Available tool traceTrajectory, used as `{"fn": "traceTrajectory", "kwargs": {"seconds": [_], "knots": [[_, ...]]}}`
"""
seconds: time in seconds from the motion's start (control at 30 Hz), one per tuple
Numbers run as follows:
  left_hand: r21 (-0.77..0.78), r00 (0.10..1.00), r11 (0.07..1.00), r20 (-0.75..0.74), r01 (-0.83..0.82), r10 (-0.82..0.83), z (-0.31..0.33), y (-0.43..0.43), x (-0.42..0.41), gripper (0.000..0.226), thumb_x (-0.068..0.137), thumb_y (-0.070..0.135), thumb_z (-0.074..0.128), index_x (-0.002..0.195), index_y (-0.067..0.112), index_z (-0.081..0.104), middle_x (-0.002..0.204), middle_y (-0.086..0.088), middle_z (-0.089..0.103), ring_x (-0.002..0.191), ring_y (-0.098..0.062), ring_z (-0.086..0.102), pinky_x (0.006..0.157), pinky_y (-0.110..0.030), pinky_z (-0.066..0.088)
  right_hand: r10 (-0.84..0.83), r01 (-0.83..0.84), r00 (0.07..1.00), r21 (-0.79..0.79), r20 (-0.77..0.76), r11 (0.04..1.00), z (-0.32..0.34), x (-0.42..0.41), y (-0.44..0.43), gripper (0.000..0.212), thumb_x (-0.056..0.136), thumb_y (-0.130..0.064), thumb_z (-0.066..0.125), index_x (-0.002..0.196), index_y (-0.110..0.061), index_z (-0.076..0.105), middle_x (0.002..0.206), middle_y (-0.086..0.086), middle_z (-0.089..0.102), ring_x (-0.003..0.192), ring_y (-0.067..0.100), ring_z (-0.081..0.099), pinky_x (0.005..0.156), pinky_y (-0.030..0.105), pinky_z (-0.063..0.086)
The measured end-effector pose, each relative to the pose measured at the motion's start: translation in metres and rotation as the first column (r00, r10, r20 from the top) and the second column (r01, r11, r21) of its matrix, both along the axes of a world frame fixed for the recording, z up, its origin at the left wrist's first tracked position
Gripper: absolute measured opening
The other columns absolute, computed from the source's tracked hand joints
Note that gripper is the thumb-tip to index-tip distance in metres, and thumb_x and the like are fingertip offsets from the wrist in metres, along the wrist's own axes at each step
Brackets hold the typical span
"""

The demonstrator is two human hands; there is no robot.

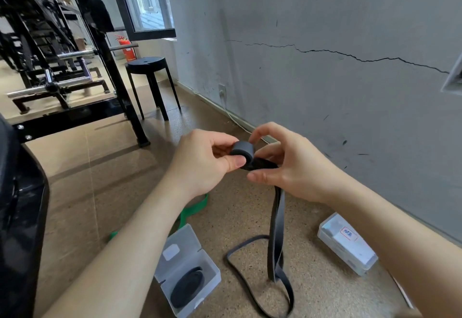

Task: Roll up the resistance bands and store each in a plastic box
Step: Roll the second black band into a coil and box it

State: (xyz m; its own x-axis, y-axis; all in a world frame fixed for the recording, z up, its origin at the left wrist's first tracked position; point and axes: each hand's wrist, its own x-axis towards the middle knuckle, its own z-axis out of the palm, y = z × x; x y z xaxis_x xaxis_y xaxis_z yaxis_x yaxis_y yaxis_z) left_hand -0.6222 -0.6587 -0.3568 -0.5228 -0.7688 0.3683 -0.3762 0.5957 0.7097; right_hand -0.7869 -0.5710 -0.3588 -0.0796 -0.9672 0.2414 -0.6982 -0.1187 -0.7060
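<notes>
Nearest on the cork-patterned floor (312, 280) lies an open plastic box (211, 267), lid tipped back, with a coiled black band (187, 284) lying flat in its base. Just right of it the loose end of a second black resistance band (277, 230) makes a loop on the floor and rises almost straight up to the hands, so its long axis runs near vertical. Farther right, well apart, sits a closed plastic box (347, 245) with a white label on its lid. A green band (193, 209) lies flat behind the open box, partly hidden by the left forearm. That makes three bands and two boxes. Above the floor both hands hold the black band's tight roll (242, 151) between them. The left hand (207, 160) grips it, thumb pressed on the near side and fingers curled behind. The right hand (287, 165) pinches it with a fingertip on top, and the tail passes over its thumb; the roll's own axis I cannot tell. Beyond stand one black stool (147, 67), a black weight rack (50, 42) and a red fire extinguisher (126, 47) — all left — under a window (147, 0), beside a cracked grey wall (350, 92).
</notes>
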Motion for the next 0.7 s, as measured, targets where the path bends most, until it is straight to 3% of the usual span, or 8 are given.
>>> {"fn": "traceTrajectory", "kwargs": {"seconds": [0.17,0.33,0.47,0.57,0.63,0.7], "knots": [[-0.252,0.981,0.966,0.193,0.063,-0.013,0.005,0.004,0.0,0.019,0.075,0.023,0.077,0.093,0.028,0.076,0.073,0.007,0.068,0.072,-0.014,0.06,0.07,-0.035,0.052,-0.009,0.011,0.995,0.021,-0.098,1.0,0.004,-0.004,0.0,0.047,0.074,-0.022,0.083,0.109,-0.026,0.052,0.084,-0.009,0.075,0.073,0.0,0.066,0.068,0.016,0.05],[-0.364,0.943,0.926,0.331,0.099,0.029,0.007,0.004,-0.002,0.008,0.076,0.027,0.073,0.082,0.023,0.07,0.069,0.005,0.059,0.071,-0.023,0.053,0.063,-0.037,0.046,-0.042,0.035,0.987,-0.05,-0.155,0.998,0.003,-0.001,0.001,0.048,0.072,-0.026,0.084,0.11,-0.026,0.054,0.095,-0.014,0.068,0.075,-0.007,0.06,0.067,0.011,0.046],[-0.401,0.907,0.91,0.413,0.106,0.077,0.006,0.008,-0.005,0.015,0.078,0.028,0.071,0.093,0.027,0.072,0.079,0.005,0.061,0.082,-0.023,0.055,0.069,-0.036,0.046,-0.046,0.019,0.985,-0.156,-0.169,0.988,-0.006,0.007,0.001,0.043,0.075,-0.021,0.082,0.108,-0.024,0.056,0.092,-0.017,0.065,0.07,0.001,0.06,0.067,0.025,0.051],[-0.343,0.945,0.937,0.322,0.065,0.052,0.005,0.006,-0.005,0.016,0.077,0.023,0.074,0.092,0.027,0.074,0.079,0.006,0.063,0.079,-0.02,0.056,0.07,-0.035,0.048,-0.086,0.056,0.988,-0.221,-0.129,0.974,-0.008,0.008,0.0,0.037,0.075,-0.021,0.082,0.101,-0.022,0.056,0.095,-0.011,0.07,0.076,0.005,0.065,0.071,0.027,0.055],[-0.162,0.99,0.987,0.141,-0.002,0.025,0.003,0.005,-0.004,0.018,0.074,0.019,0.079,0.087,0.031,0.074,0.076,0.011,0.066,0.075,-0.011,0.06,0.07,-0.028,0.051,-0.095,0.097,0.995,-0.225,0.018,0.969,-0.008,0.005,-0.002,0.034,0.073,-0.016,0.083,0.094,-0.021,0.056,0.094,-0.008,0.072,0.08,0.003,0.068,0.075,0.026,0.056],[0.111,0.995,0.993,-0.092,0.032,-0.022,-0.001,0.005,-0.006,0.026,0.073,0.013,0.08,0.085,0.033,0.071,0.078,0.011,0.071,0.078,-0.007,0.065,0.072,-0.02,0.053,-0.09,0.134,0.971,-0.197,0.22,0.971,-0.006,0.002,-0.002,0.034,0.073,-0.011,0.083,0.091,-0.019,0.055,0.091,-0.003,0.074,0.08,0.003,0.07,0.076,0.026,0.056]]}}
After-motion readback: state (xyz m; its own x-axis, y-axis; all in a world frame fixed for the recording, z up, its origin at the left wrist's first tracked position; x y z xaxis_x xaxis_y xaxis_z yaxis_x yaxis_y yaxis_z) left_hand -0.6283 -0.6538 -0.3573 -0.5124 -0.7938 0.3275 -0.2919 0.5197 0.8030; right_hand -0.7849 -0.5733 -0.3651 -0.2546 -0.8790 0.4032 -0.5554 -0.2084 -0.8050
